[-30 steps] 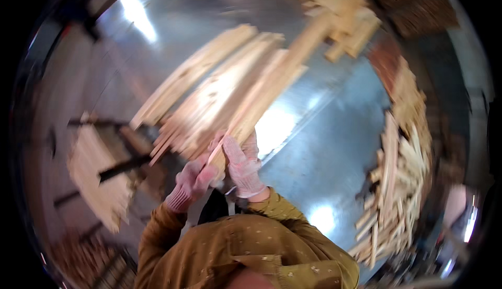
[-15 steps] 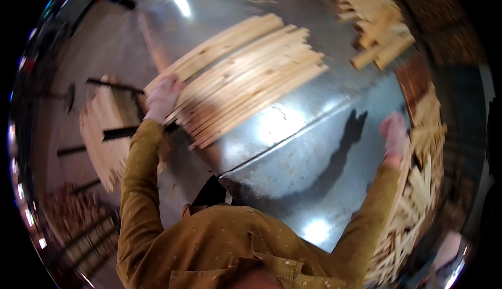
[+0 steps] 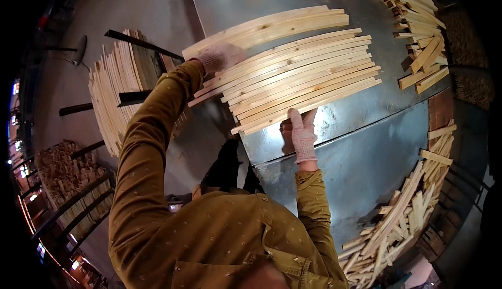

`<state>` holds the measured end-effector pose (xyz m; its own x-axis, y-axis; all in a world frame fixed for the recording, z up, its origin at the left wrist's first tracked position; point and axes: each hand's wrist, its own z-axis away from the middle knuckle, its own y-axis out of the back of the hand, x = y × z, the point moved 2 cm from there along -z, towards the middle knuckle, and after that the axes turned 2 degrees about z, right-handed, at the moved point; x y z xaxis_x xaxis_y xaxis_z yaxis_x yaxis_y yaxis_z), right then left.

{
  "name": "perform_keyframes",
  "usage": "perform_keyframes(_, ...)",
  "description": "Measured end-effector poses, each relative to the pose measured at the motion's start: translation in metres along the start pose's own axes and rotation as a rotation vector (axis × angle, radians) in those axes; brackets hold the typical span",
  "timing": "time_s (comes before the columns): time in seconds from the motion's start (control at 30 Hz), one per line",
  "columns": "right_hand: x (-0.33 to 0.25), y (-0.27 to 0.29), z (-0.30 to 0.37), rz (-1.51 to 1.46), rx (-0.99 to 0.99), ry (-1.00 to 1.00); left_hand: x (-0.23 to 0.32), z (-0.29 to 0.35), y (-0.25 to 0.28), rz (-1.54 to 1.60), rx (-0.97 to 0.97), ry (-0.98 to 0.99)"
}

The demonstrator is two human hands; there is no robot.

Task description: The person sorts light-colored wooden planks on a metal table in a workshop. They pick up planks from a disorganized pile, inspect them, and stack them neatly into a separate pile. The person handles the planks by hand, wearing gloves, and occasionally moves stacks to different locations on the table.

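Observation:
A row of pale wooden strips [image 3: 308,74] lies side by side on the metal table [image 3: 272,145], their left ends uneven and partly past its edge. Beyond a narrow gap, a few more wooden strips [image 3: 293,25] lie at the row's far side. My left hand [image 3: 222,58], in a light knitted glove, rests over the strips near their left ends, fingers stretched to the right and slightly blurred. At the row's near edge is my right hand [image 3: 303,135], gloved too, its fingers apart and fingertips against the nearest strip.
Left of the table, a stack of wooden strips [image 3: 117,85] stands among dark metal bars [image 3: 138,43]. A pile of wood pieces [image 3: 426,54] sits at the far right, and a loose heap of strips [image 3: 402,221] lies along the right edge. More cut wood [image 3: 70,179] stands at lower left.
My right hand has come left from the table's right side to the strips' near edge. My left hand has shifted right onto the strips. The view has turned somewhat.

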<state>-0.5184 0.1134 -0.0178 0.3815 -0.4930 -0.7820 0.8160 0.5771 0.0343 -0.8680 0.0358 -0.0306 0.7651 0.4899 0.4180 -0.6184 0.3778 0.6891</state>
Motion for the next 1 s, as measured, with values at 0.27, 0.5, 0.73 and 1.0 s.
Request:
perform_keyframes(0.27, 0.005, 0.000, 0.006, 0.022, 0.079, -0.004, 0.006, 0.010, 0.035, 0.071, 0.026, -0.064)
perform_keyframes(0.5, -0.014, -0.026, 0.012, 0.103, 0.088, 0.030, 0.018, 0.026, 0.023, 0.069, 0.009, 0.097)
perform_keyframes(0.73, 0.004, -0.023, -0.015, 0.264, 0.142, 0.034, 0.012, 0.113, 0.058, -0.004, 0.337, -0.062)
perform_keyframes(1.0, -0.068, -0.008, -0.012, 0.442, 0.152, 0.122, 0.021, 0.232, 0.004, 0.020, 0.668, -0.275)
